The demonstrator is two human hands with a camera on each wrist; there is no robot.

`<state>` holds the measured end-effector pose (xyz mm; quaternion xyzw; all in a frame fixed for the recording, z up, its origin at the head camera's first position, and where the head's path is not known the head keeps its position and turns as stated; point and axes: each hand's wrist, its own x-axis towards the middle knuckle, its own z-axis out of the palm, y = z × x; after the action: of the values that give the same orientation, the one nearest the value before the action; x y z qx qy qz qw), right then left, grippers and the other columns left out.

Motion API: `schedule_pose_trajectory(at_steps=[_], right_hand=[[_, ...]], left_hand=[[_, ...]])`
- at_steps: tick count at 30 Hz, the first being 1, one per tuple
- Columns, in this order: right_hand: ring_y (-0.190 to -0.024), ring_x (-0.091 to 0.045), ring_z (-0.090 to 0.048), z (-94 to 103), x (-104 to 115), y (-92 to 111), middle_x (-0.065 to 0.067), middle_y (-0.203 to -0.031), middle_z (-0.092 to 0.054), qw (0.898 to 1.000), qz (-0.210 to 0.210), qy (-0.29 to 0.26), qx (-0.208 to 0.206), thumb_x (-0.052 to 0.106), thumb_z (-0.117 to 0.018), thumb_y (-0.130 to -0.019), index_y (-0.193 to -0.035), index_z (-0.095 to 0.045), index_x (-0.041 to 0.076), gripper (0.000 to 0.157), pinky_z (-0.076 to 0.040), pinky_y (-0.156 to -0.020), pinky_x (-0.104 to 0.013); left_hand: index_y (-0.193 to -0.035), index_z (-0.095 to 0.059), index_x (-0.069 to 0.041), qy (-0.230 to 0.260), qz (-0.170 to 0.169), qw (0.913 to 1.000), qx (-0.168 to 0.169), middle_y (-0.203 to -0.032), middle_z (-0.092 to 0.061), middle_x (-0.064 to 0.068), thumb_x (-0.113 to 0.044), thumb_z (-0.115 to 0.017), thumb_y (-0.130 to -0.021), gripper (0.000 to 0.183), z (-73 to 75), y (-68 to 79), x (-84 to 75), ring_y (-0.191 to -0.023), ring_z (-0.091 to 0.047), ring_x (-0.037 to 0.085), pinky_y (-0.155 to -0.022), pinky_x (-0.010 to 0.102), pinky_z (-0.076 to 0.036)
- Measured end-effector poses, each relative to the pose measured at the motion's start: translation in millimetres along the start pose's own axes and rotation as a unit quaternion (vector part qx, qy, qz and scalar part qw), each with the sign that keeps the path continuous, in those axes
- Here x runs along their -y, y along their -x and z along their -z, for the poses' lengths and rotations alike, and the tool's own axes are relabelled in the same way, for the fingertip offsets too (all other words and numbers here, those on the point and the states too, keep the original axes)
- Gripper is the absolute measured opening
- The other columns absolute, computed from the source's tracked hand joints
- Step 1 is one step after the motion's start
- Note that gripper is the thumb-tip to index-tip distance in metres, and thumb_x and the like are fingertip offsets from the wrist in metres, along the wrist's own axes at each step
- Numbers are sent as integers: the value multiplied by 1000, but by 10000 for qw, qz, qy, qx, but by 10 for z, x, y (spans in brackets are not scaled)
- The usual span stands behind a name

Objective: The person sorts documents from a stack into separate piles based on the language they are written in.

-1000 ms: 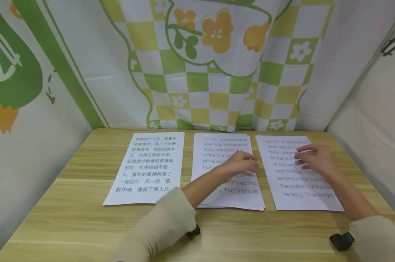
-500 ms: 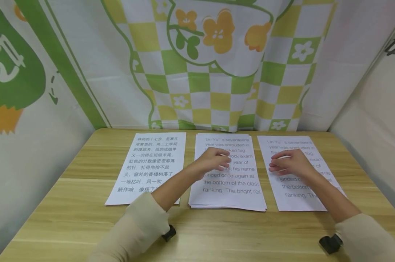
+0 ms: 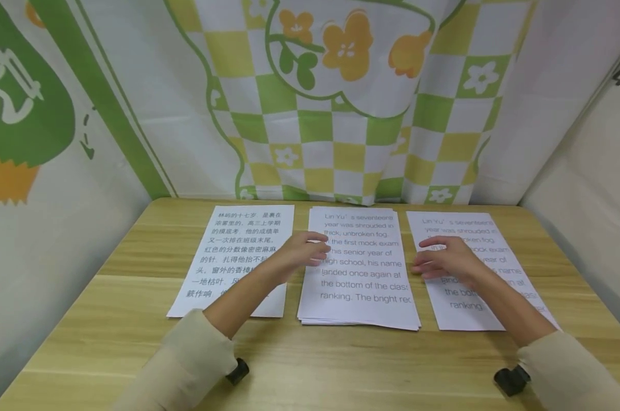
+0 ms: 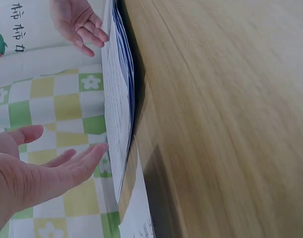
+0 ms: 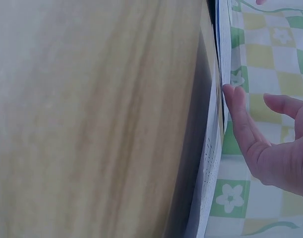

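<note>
In the head view, a stack of printed English sheets (image 3: 361, 274) lies in the middle of the table. To its left is a sheet of Chinese text (image 3: 243, 240), and to its right another English sheet (image 3: 459, 222). My left hand (image 3: 300, 251) hovers between the Chinese sheet and the stack, fingers relaxed and holding nothing. Over the left part of the right sheet is my right hand (image 3: 449, 260), also holding nothing. In the left wrist view, my left hand (image 4: 47, 173) has its thumb apart from its loosely straight fingers. The right wrist view shows my right hand (image 5: 270, 144) likewise spread.
A wooden table (image 3: 361, 365) carries the papers. Behind it hangs a checked green and yellow curtain (image 3: 315, 142), with white fabric walls (image 3: 99, 228) at the sides. Each wrist wears a small black device (image 3: 512, 379). The stack's sheets are slightly uneven at the front edge.
My left hand has moved left, from over the middle stack to the gap beside the Chinese sheet. My right hand has shifted left over the right sheet. The papers stay in place.
</note>
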<state>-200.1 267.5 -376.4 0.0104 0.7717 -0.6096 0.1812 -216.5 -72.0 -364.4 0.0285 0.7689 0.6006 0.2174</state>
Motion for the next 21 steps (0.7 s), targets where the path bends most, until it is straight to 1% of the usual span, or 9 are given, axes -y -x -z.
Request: schedule_pose_trajectory(at_steps=[2, 5, 9, 14, 21], right_hand=[[-90, -23, -78, -12, -6, -2, -19, -105, -76, 10000, -52, -64, 11, 4, -62, -101, -149, -29, -19, 62, -65, -82, -37], [-91, -25, -78, -25, -13, -10, -22, -106, -76, 9998, -139, -103, 52, 3, -61, -101, -149, -29, -18, 62, -65, -84, -37], [-93, -25, -77, -24, -23, -16, -23, -108, -75, 9997, -212, -69, 85, 4, -61, -101, -150, -28, -17, 63, -64, -85, -38], [-94, -23, -77, -25, -36, -21, -21, -108, -76, 9998, -94, -133, 91, 6, -62, -102, -150, -28, -18, 63, -64, -86, -39], [-95, -21, -76, -40, -34, -47, -17, -108, -76, 9999, 65, -79, 81, 7, -61, -103, -149, -29, -18, 61, -64, -87, -37]], left_hand=[[-147, -49, 8, -45, 49, 9999, -79, -143, -58, 26, -13, -60, -101, 51, 58, 24, 15, -129, -59, 41, -110, 47, -52], [-148, -49, 6, -122, 177, 9995, -216, -145, -56, 25, -15, -60, -101, 53, 136, 50, 51, -130, -59, 41, -109, 47, -52], [-149, -47, 7, -66, 307, 9990, -316, -147, -54, 26, -14, -59, -100, 55, 202, 64, 119, -131, -58, 42, -107, 45, -54], [-150, -44, 8, 45, 328, 9988, -367, -146, -54, 28, -12, -58, -102, 54, 246, 80, 172, -131, -57, 42, -107, 44, -54], [-150, -43, 10, 150, 325, 9988, -330, -145, -53, 30, -11, -57, -103, 53, 268, 97, 166, -129, -58, 42, -108, 46, -53]])
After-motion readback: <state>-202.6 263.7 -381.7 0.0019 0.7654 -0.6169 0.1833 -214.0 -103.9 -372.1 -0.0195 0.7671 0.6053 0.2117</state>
